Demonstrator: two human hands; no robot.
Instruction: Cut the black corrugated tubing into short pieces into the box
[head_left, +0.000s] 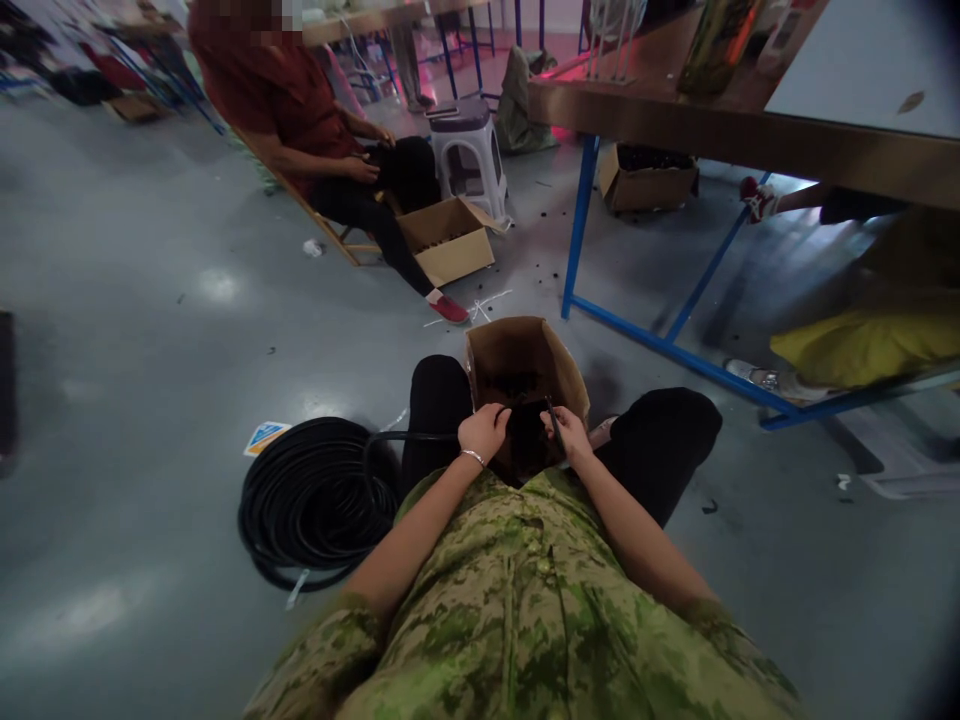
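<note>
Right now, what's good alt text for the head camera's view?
Left hand holds black hose-like tubing, right hand a slim dark object, over an open brown cardboard box; the tubing's round coil lies on grey floor.

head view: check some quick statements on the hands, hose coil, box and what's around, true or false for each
1. The left hand holds black hose that runs from the coil. True.
2. The coil lies on the person's right side. False: it lies on the left.
3. An open cardboard box stands between the person's knees. True.
4. The right hand is empty. False: it holds a thin dark object, too small to identify.
5. The co-worker in a red top is seated. True.
6. The nearby table's legs are red. False: the legs are blue.
</note>
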